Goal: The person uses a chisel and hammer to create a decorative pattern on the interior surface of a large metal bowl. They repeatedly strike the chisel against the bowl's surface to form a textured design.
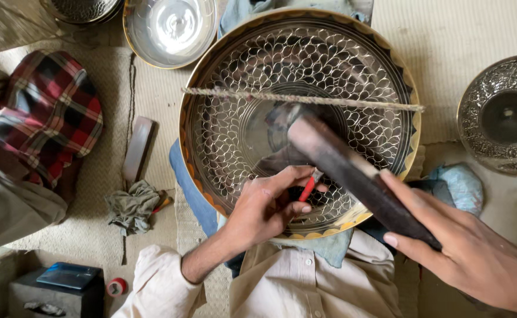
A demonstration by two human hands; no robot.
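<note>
the left hand (267, 209) pinches a small red-handled chisel (307, 189) between thumb and curled fingers, its tip set against the inner wall of the large brass bowl (240, 135) near the bowl's near rim. the bowl lies tilted on a blue cloth (187, 188) on the woven mat (458, 35), right before the person's lap, and its inside is covered with engraved scale shapes. the right hand (464, 253) is wrapped closed around the dark handle of a hammer (352, 171), whose head hangs over the middle of the bowl, just above the chisel. a twisted rope (305, 100) runs straight across the bowl from rim to rim. by the look of it, the engraving step is in hand: the chisel is placed and the hammer raised. the next move would call for a short, measured blow square on the chisel's top, with the left fingers holding the tip steady on the line. a plain steel bowl (170, 29) sits toward the mat's far edge, an embossed plate (503, 115) at its right edge, a grey rag (131, 206) to the left.
</note>
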